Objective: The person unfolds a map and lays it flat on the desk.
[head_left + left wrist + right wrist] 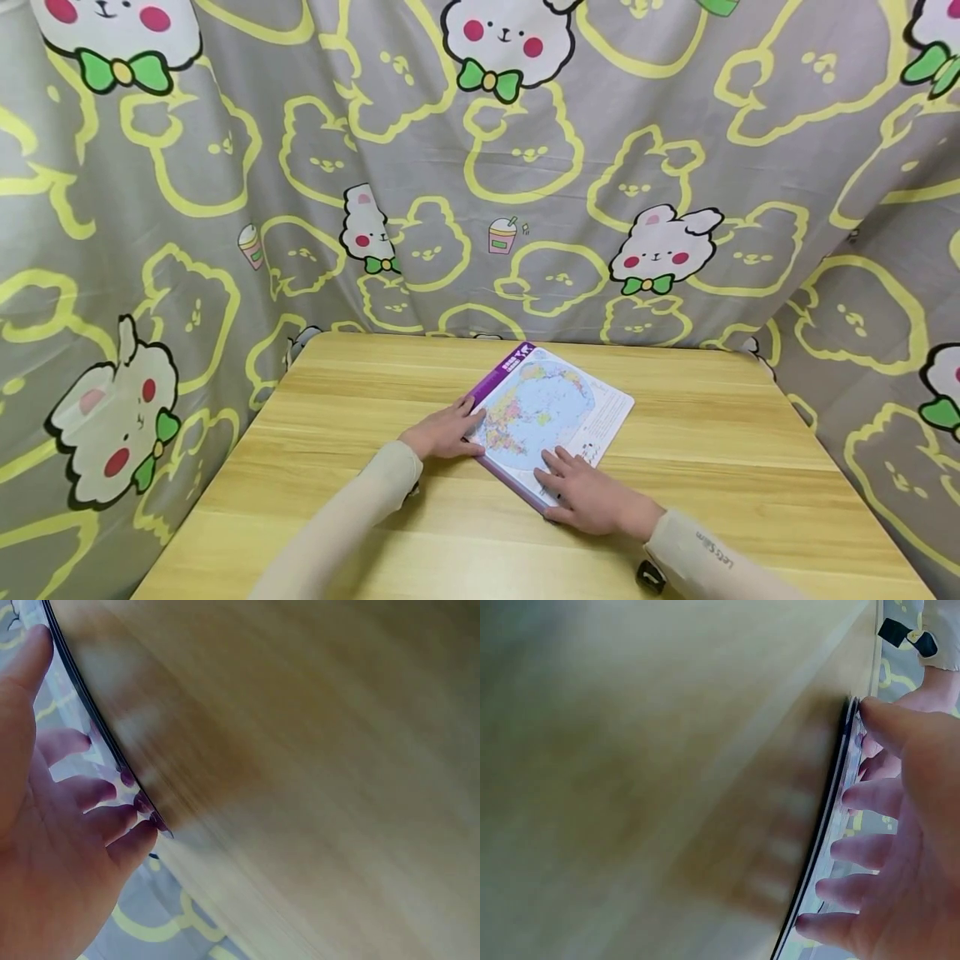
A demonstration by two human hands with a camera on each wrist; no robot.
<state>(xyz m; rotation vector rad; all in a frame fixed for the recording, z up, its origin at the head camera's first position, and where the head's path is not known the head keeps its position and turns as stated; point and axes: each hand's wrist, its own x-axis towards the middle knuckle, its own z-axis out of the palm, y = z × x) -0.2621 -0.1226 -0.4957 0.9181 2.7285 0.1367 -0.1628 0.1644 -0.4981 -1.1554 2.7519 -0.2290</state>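
Patterned curtain (555, 217): hangs behind the worktop and along both flanks, from 9 o'clock through 12 to 3.

Worktop (487, 558): supports the map board and, being flat, probably lets it lie level.

Map board (540, 417): lies face up near the middle of the worktop, rotated so that its corners point roughly to 11, 3, 6 and 9 o'clock. The purple strip (497, 377) follows its 10 o'clock edge.

Right hand (592, 496): fingers spread wide, resting on the board's 6 o'clock corner.

Left hand (446, 431): fingers fanned wide, fingertips on the 9 o'clock corner. Contact at two corners presumably steadies the board and limits rotation; neither hand appears to pinch it.

Black wrist device (650, 577): sits beneath the right sleeve cuff.
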